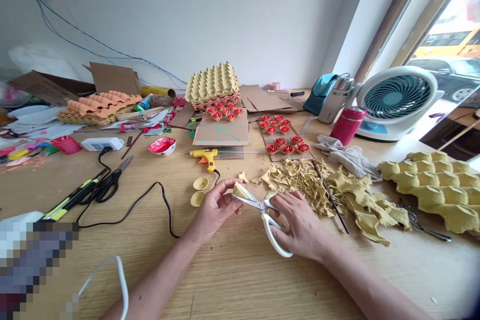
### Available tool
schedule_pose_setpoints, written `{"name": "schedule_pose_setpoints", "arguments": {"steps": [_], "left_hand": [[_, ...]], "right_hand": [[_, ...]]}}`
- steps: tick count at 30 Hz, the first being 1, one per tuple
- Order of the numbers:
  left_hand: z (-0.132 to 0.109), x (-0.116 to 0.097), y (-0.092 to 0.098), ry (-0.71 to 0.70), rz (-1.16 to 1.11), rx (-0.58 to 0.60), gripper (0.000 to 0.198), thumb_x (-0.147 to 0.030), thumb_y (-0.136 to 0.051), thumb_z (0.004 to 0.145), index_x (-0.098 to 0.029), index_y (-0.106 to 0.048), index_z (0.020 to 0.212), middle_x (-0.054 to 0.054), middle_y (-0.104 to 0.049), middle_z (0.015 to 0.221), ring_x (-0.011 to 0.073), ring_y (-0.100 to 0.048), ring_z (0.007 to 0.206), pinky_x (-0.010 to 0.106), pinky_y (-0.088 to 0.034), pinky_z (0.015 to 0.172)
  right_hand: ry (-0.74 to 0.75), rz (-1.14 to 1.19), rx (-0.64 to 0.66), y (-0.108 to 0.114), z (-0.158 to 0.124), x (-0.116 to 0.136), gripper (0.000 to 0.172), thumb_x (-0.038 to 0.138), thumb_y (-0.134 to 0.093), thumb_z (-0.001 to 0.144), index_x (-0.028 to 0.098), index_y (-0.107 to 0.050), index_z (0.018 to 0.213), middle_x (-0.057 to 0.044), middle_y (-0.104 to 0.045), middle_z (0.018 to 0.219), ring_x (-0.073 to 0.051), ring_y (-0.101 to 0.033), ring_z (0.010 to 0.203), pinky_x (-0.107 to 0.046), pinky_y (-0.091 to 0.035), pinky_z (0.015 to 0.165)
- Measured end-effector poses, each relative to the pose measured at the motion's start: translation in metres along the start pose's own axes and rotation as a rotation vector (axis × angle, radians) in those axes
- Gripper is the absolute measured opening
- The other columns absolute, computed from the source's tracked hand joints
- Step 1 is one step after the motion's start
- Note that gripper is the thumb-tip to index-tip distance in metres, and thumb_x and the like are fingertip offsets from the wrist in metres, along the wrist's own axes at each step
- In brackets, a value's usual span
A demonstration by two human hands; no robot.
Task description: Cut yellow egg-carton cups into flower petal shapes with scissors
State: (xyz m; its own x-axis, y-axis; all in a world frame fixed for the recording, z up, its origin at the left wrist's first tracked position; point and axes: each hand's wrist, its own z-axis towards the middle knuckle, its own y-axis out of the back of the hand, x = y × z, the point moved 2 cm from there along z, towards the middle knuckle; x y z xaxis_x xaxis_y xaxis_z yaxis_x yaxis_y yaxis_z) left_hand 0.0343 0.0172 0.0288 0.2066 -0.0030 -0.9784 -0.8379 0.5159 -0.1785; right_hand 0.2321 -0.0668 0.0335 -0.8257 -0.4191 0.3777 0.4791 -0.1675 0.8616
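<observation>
Between the fingertips of my left hand (221,205) is a small yellow egg-carton piece (242,191). My right hand (298,225) has its fingers through the handles of white-handled scissors (275,240). The scissor blades are parted and reach to the piece at my left fingertips. Two cut yellow cups (200,183) lie on the table just left of my left hand. A heap of yellow carton scraps (300,180) spreads beyond and to the right of my right hand.
A yellow glue gun (208,156) with a black cord lies ahead. Red paper roses (287,149) sit on cardboard behind the scraps. Black scissors (108,185) rest at left. A yellow egg tray (431,185), pink bottle (348,126) and fan (397,100) stand right.
</observation>
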Motion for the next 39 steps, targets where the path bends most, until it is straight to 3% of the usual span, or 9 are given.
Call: {"name": "schedule_pose_setpoints", "arguments": {"steps": [8,16,22,28,39], "left_hand": [[-0.0025,-0.0017,-0.0047,0.041,0.054,0.029,0.042,-0.032,-0.081,0.074,-0.017,-0.060,0.106,0.001,-0.062,0.088,0.0098,-0.057,0.066,0.022,-0.050,0.056],[-0.0027,0.0012,-0.0038,0.045,0.053,0.063,0.040,-0.031,-0.081,0.074,-0.017,-0.057,0.103,-0.002,-0.059,0.084,0.0084,-0.055,0.064,0.021,-0.049,0.056],[-0.0035,0.0025,-0.0040,0.046,0.023,0.059,0.040,-0.032,-0.082,0.073,-0.017,-0.058,0.102,0.000,-0.060,0.093,0.0084,-0.055,0.066,0.022,-0.048,0.056],[-0.0030,0.0013,-0.0029,0.022,0.021,0.053,0.040,-0.030,-0.082,0.074,-0.019,-0.061,0.107,0.000,-0.061,0.087,0.0095,-0.056,0.068,0.021,-0.045,0.060],[-0.0034,-0.0060,-0.0016,-0.053,-0.002,0.048,0.036,-0.025,-0.080,0.076,-0.021,-0.065,0.109,0.001,-0.065,0.090,0.0118,-0.061,0.081,0.022,-0.050,0.071]], "right_hand": [[0.006,-0.012,-0.022,-0.0001,0.0000,0.0022,0.015,0.030,-0.057,0.086,0.022,-0.045,0.083,-0.002,-0.057,0.083,-0.020,-0.052,0.079,-0.035,-0.032,0.079],[0.026,-0.015,-0.005,0.0003,-0.0005,0.0034,0.015,0.029,-0.057,0.085,0.021,-0.044,0.080,-0.001,-0.057,0.079,-0.019,-0.052,0.075,-0.035,-0.032,0.079],[0.038,0.019,0.019,0.0004,-0.0028,0.0031,0.019,0.030,-0.056,0.086,0.022,-0.041,0.077,0.001,-0.056,0.073,-0.017,-0.050,0.069,-0.035,-0.033,0.078],[0.055,0.089,0.039,0.0024,-0.0027,0.0051,0.022,0.030,-0.052,0.087,0.023,-0.037,0.074,0.001,-0.054,0.071,-0.017,-0.048,0.066,-0.036,-0.034,0.079],[0.081,0.083,0.022,-0.0003,-0.0042,0.0035,0.028,0.029,-0.054,0.090,0.022,-0.034,0.071,0.003,-0.050,0.065,-0.015,-0.042,0.062,-0.031,-0.033,0.073]]}}
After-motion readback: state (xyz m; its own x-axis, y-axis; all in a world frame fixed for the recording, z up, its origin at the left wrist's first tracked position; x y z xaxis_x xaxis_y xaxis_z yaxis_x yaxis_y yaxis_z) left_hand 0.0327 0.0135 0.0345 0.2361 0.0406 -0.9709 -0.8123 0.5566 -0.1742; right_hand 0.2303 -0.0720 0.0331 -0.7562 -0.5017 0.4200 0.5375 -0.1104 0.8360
